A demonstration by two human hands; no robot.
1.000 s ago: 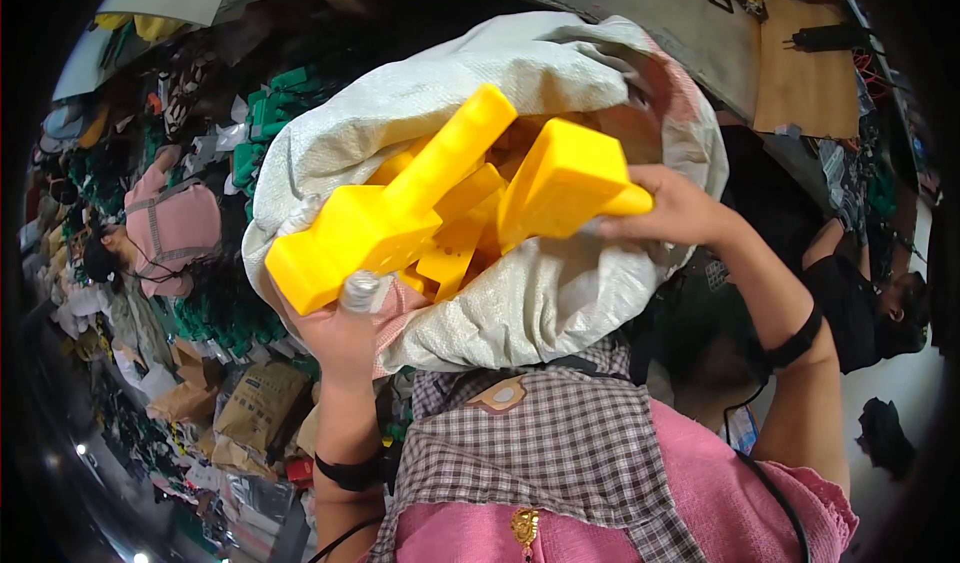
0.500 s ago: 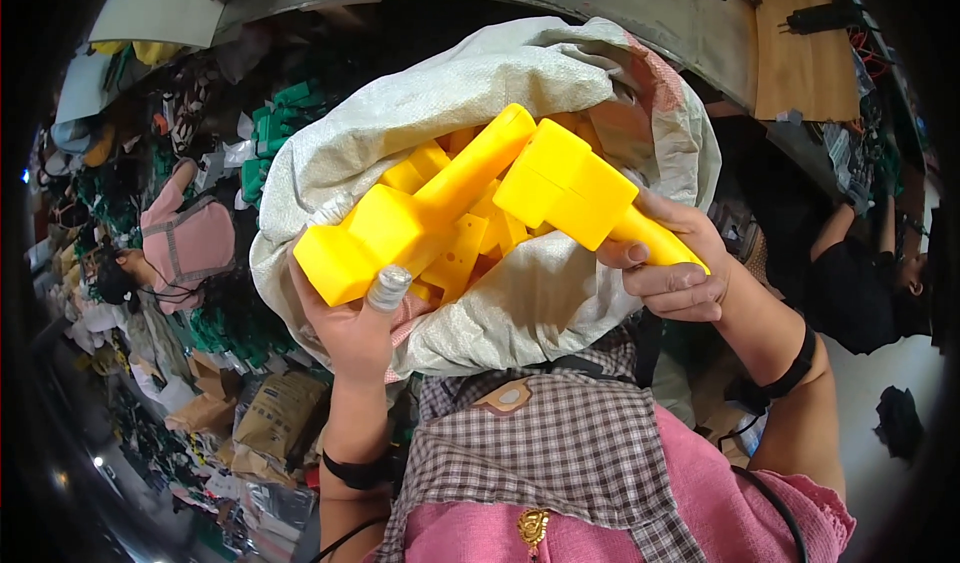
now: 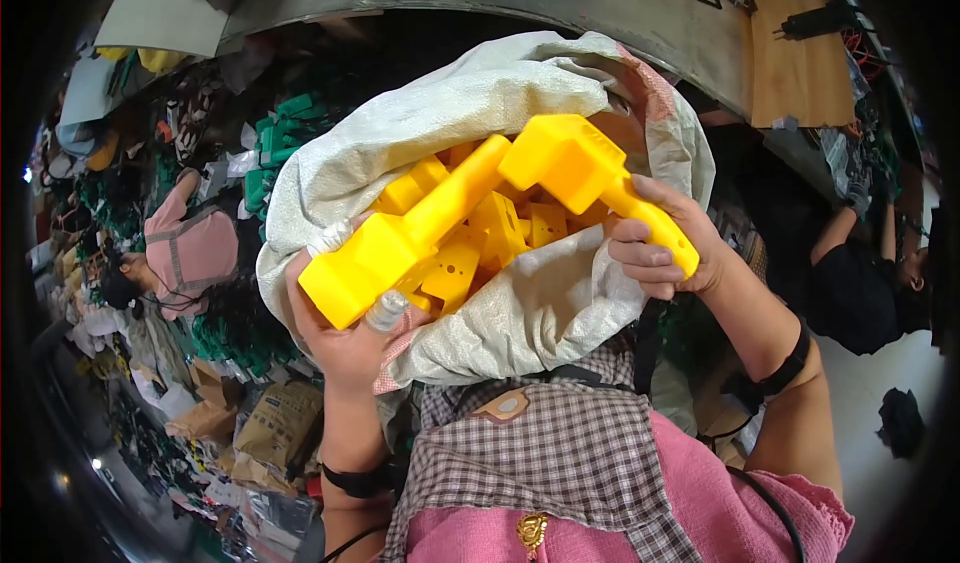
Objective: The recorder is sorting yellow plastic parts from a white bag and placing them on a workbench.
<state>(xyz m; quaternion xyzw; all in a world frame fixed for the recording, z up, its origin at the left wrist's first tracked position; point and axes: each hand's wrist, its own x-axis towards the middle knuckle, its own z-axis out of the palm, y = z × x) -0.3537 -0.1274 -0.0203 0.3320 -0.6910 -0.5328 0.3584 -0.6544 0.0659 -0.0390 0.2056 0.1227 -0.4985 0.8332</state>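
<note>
- Yellow hammer-shaped piece (image 3: pixel 368 265) at the left edge of the white sack (image 3: pixel 420 128), head pinched by taped fingers of the left hand (image 3: pixel 345 351).
- Second yellow piece (image 3: pixel 570 158) toward the right edge, fingers of the right hand (image 3: pixel 680 238) curled around its handle.
- Yellow parts (image 3: pixel 455 271) inside, depth hard to judge.

A black tool (image 3: pixel 808 23) lies on a board (image 3: pixel 800 83) at the surface (image 3: pixel 480 1)'s right end, green parts (image 3: pixel 285 131) are heaped near a co-worker in pink (image 3: pixel 195 251), a brown bag (image 3: pixel 280 425) sits by a carton (image 3: pixel 203 419), and a black cloth (image 3: pixel 900 423) lies near another co-worker (image 3: pixel 850 298).
</note>
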